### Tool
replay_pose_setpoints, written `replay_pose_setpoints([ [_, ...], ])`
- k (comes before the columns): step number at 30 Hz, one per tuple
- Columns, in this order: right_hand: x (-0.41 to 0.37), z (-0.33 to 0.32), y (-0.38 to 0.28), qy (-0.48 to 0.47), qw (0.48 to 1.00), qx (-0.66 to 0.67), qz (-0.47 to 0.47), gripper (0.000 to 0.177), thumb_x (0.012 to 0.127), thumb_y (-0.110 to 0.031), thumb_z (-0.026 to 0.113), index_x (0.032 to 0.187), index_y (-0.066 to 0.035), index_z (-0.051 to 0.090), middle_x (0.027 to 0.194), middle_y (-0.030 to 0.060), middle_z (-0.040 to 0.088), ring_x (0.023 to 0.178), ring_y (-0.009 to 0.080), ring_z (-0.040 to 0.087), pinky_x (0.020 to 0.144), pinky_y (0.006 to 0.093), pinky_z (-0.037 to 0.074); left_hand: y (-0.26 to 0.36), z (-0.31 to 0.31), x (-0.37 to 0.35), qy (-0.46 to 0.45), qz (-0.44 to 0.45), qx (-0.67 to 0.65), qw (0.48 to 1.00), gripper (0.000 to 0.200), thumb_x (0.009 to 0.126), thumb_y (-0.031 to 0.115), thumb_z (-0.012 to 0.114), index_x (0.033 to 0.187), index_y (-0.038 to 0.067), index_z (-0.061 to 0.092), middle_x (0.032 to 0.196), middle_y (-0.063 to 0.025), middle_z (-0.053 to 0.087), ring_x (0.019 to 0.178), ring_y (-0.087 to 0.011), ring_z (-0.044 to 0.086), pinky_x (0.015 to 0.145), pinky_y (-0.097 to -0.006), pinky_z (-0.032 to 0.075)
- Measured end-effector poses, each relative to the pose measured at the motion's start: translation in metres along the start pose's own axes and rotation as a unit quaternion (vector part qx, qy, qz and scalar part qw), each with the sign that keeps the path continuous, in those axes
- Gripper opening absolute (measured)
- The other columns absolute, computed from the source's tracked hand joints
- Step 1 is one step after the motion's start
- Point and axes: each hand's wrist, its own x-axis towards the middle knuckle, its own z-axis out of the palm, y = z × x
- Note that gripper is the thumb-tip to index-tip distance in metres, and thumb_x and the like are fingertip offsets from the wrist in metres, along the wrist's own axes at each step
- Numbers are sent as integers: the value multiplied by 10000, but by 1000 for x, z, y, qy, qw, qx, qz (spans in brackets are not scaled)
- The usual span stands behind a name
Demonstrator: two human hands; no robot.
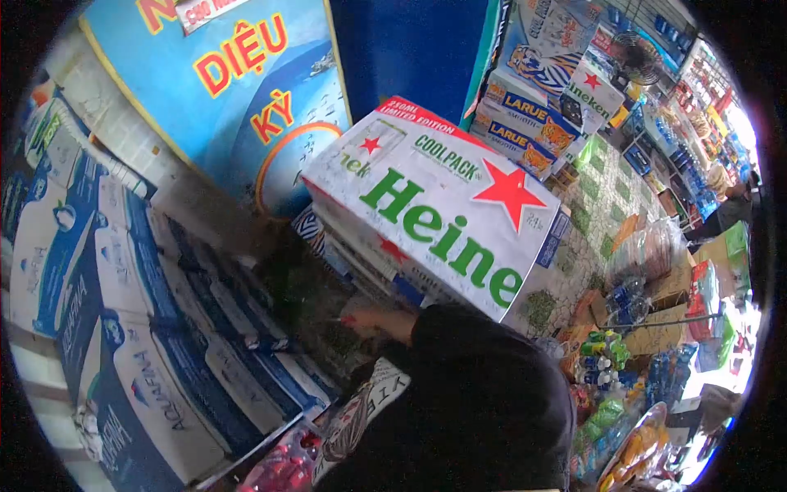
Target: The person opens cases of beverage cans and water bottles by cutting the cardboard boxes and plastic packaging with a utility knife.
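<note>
**Bare Hand Dips Low Beside Stacked Heineken Cartons**

A dark-sleeved arm bends down between beer and bottled water, its hand, apparently the right hand, lowered into shadow beside a Heineken Coolpack carton. Whether the fingers are spread, pressed together or pinching something cannot be told in the gloom; the left hand is out of view. The step in hand looks to be a low reach along the stack's side. From here, a secure hold would call for fingers well around a firm edge, clear of the neighboring Aquafina cartons.

The Heineken carton sits tilted in view atop other cartons, just above the wrist. It appears closed and square-cornered, its pale face bearing bold green lettering, a large red star, a pictured can and a red "Limited Edition" band. Larue cartons are stacked behind it.
</note>
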Motion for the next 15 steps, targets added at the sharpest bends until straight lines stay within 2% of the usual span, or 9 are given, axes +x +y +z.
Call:
replay_pose_setpoints([
  [2, -12, 5, 1, -36, 997, 66, 14, 354, 691, -374, 449, 740, -32, 522, 662, 136, 531, 585, 235, 500, 535, 365, 379, -39, 9, -11, -85, -28, 49, 995, 269, 774, 172, 415, 866, -72, 482, 797, -209, 522, 706, -299, 516, 609, -308, 409],
  [4, -32, 6, 2, -101, 975, 186, 61, 411, 725, -396, 424, 873, -17, 477, 710, 127, 518, 676, 227, 496, 596, 336, 376, -60, 14, -14, -85, 24, 70, 994, 200, 763, 168, 420, 754, -17, 498, 709, -186, 518, 606, -309, 501, 531, -337, 393],
  [6, -40, 32, 16, -18, 969, 198, -146, 449, 719, -440, 418, 887, -27, 465, 676, 127, 512, 630, 218, 499, 554, 332, 379, -40, 1, -2, -126, 43, 10, 991, 147, 746, 113, 426, 697, -18, 472, 602, -166, 481, 503, -293, 459, 451, -350, 356],
  [8, -49, 40, 17, -143, 983, 111, 35, 463, 725, -459, 388, 896, -34, 453, 710, 137, 515, 615, 227, 509, 533, 343, 386, -43, -2, 5, -117, 131, 11, 984, 130, 731, 89, 426, 646, -6, 451, 581, -153, 465, 488, -296, 440, 441, -344, 351],
  [11, -101, 23, -29, -109, 988, 104, 26, 442, 729, -433, 383, 884, -28, 469, 734, 153, 517, 658, 250, 508, 569, 349, 386, -45, 1, -6, -128, 175, -178, 960, 125, 621, 112, 471, 528, 34, 442, 520, -116, 442, 456, -264, 444, 401, -348, 333],
  [12, -123, 13, -45, -92, 991, 98, 27, 433, 732, -421, 380, 878, -25, 476, 747, 161, 518, 680, 261, 507, 587, 352, 386, -20, -12, -12, -186, 285, -163, 926, 133, 555, 200, 462, 490, 84, 467, 509, -81, 450, 435, -252, 435, 387, -348, 324],
  [13, -143, 5, -55, -77, 993, 88, 30, 424, 734, -408, 377, 873, -22, 484, 759, 169, 519, 701, 273, 507, 605, 355, 386, -2, -18, -24, -277, 373, -2, 886, 180, 520, 274, 443, 442, 113, 461, 482, -56, 427, 434, -241, 427, 384, -345, 311],
  [14, -154, 3, -58, -63, 995, 76, 32, 415, 737, -395, 374, 867, -19, 492, 771, 177, 521, 723, 284, 507, 623, 358, 386, 24, -33, -9, -505, 436, -100, 738, 170, 529, 267, 477, 503, 100, 460, 514, -52, 446, 466, -222, 448, 398, -335, 323],
  [15, -160, 6, -54, -68, 995, 70, 32, 415, 737, -395, 374, 867, -19, 492, 771, 177, 521, 723, 284, 507, 623, 358, 386, 27, -20, -33, -303, 445, -363, 761, 146, 558, 228, 490, 589, 90, 456, 576, -56, 477, 502, -203, 471, 402, -322, 328],
])
